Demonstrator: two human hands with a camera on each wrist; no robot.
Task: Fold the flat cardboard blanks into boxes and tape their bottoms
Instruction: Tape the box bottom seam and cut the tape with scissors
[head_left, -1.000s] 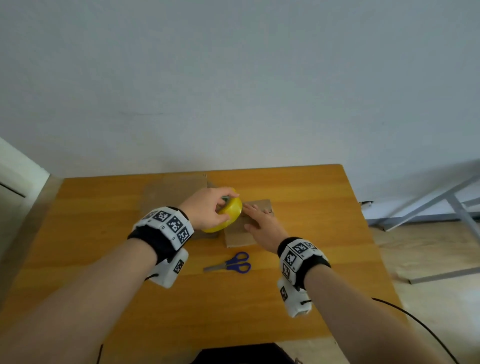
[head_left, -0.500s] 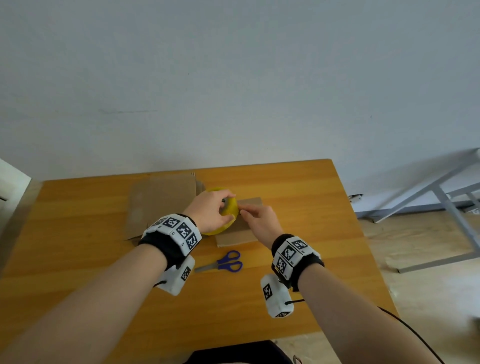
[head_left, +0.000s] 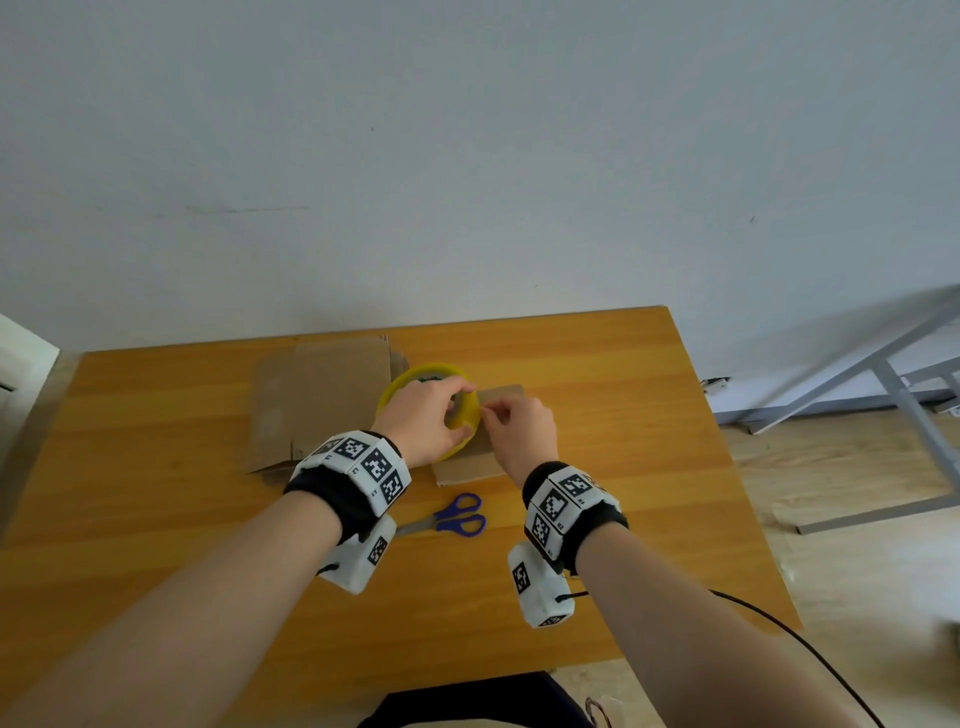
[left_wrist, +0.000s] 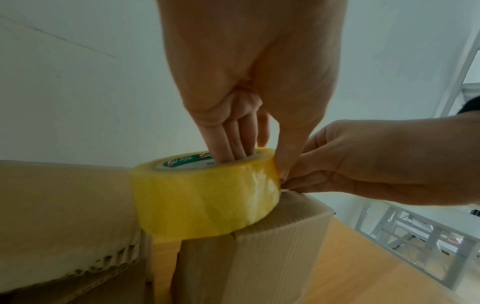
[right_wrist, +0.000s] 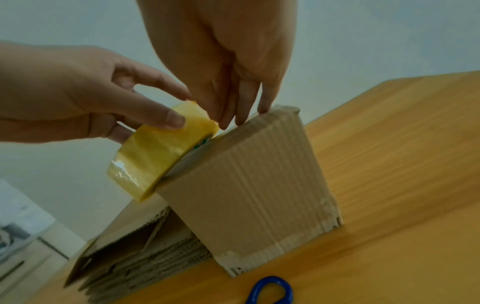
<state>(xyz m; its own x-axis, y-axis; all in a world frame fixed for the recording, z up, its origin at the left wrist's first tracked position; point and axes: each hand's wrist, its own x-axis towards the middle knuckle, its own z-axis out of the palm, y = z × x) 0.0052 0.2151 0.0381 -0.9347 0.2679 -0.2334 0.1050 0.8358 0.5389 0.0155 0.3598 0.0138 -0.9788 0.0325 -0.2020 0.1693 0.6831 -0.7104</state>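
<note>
Bare forearms, no sleeves. Left wrist, centre-left of head view: black fabric band (head_left: 332, 496) topped by white blocky housing (head_left: 363, 462) carrying black-and-white square fiducial markers; white camera module (head_left: 358, 558) hangs beneath, own marker on side. Right wrist, centre-right: matching black band (head_left: 597, 525), white marker housing (head_left: 563, 501), white camera module (head_left: 540, 590) below with markers. Thin black cable (head_left: 789, 639) runs from right module toward lower right of frame. Dark garment (head_left: 467, 701) at bottom centre.
</note>
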